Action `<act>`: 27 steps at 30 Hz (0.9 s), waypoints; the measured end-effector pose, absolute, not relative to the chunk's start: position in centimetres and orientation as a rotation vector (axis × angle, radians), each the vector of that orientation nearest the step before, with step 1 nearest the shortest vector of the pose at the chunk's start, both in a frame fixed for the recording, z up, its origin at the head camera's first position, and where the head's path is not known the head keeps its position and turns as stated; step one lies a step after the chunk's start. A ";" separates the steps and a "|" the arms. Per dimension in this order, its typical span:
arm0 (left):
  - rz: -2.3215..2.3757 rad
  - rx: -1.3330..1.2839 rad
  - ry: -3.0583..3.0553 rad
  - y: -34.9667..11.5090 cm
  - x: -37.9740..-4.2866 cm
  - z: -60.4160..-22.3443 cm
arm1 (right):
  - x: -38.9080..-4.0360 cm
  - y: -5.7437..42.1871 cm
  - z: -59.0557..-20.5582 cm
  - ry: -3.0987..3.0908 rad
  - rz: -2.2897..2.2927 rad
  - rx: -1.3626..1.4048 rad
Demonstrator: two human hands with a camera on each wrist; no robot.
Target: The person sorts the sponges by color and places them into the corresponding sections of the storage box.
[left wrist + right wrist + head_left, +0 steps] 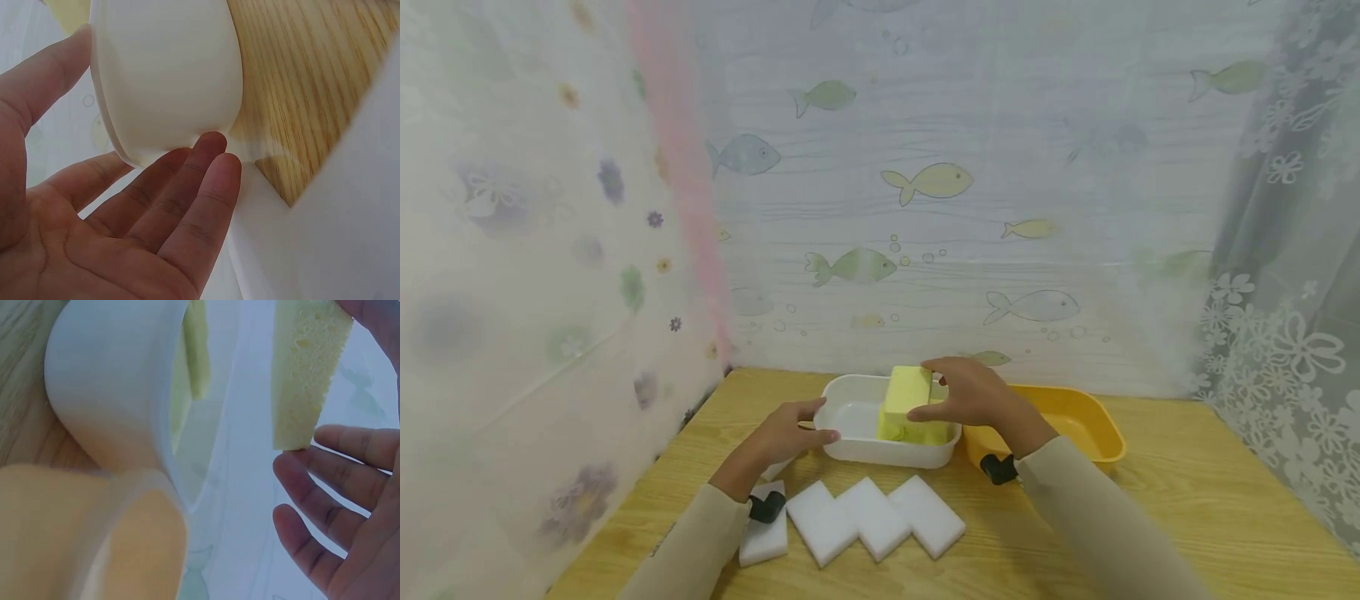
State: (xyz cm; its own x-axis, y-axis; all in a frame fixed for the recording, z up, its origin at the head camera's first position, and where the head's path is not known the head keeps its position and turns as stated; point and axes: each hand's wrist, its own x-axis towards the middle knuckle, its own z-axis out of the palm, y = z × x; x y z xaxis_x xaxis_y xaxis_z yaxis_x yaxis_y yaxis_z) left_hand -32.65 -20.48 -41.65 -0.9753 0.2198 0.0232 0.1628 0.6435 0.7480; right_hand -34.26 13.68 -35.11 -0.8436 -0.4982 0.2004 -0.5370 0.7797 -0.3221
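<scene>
My right hand (973, 396) pinches a yellow sponge (907, 393) between thumb and fingers, above the right end of a white plastic basin (887, 454). In the right wrist view the sponge (306, 375) shows its porous side, its end against the fingertips. More yellow sponge (934, 432) lies inside the basin under it; how many pieces is hidden. My left hand (784, 433) holds the basin's left end, its thumb at the front. In the left wrist view, fingers (203, 181) curve against the basin's outer wall (169, 75).
An orange-yellow basin (1075, 421) stands right of the white one, close against it. Several white sponge blocks (822, 523) lie in a row in front, partly overlapping; the leftmost block (765, 537) is partly behind the left wrist. Patterned curtains (925, 250) surround the wooden table (1187, 517).
</scene>
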 end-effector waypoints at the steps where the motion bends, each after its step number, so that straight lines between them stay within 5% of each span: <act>1: 1.254 0.322 2.784 -20.5 -32.6 -41.6 | -34.4 13.4 -35.2 -2.868 0.563 0.834; 27: 1.263 0.297 2.766 -20.4 -32.6 -41.5 | -35.9 9.0 -37.7 -2.913 0.504 0.751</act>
